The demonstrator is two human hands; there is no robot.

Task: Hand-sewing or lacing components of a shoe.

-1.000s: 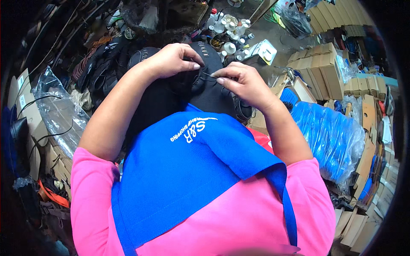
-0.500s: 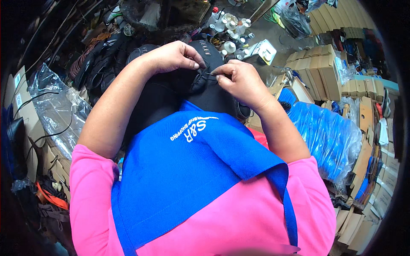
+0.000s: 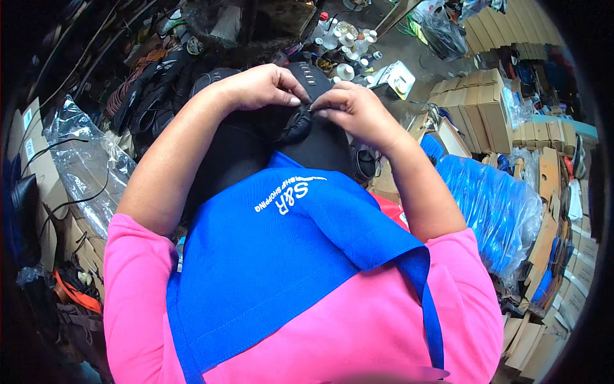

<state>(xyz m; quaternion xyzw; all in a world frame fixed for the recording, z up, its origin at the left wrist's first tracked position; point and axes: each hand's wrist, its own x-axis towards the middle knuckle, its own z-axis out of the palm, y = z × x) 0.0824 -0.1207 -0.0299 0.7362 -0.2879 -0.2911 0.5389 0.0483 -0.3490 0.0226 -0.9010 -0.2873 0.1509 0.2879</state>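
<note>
On my lap, over black trousers (image 3: pixel 320 146), lies a black shoe (image 3: pixel 295 128), partly covered by my fingers. My left hand (image 3: pixel 272 88) pinches the shoe's upper edge between thumb and forefinger. Close beside it, my right hand (image 3: pixel 348 105) has thumb and forefinger pressed together on a thin black lace (image 3: pixel 310 110), most of which is hidden. The two sets of fingertips almost meet over the shoe. A blue apron (image 3: pixel 268 256) covers my front below both hands.
Several bottles (image 3: pixel 345 51) stand on the floor ahead. Black shoes (image 3: pixel 157 89) are piled at the left, near clear plastic (image 3: pixel 83 160). To the right are cardboard boxes (image 3: pixel 470 109) and a plastic-wrapped blue bundle (image 3: pixel 486 205).
My right hand has shifted slightly left and up, bringing its fingertips nearer to the left hand's. The thin strand seen at its fingers before is now mostly hidden. My left hand barely moves.
</note>
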